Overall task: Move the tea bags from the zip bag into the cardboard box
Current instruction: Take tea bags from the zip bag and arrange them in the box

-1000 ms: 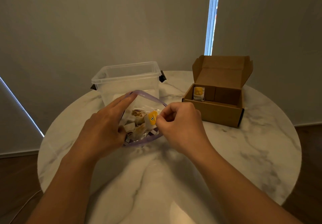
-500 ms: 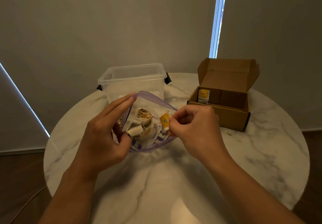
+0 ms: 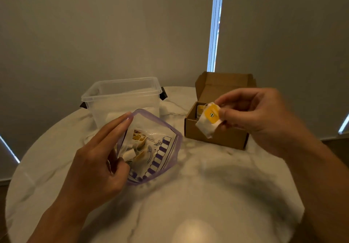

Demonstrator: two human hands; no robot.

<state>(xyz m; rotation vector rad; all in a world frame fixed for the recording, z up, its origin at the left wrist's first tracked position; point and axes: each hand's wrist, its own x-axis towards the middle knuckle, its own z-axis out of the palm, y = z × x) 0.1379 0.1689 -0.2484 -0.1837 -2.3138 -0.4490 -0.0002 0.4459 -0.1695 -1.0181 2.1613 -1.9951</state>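
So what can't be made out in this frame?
1. Head view: how many tea bags lie in the brown cardboard box; the right hand and the white yellow-tagged tea bag it pinches cover the opening.
2. Head view: the count in the clear purple-sealed zip bag; the left hand holding it covers part, and the bags overlap.
3. Head view: the tag's print, too small.

box (image 3: 215,138) top open, tub (image 3: 120,101) behind bag (image 3: 164,148)
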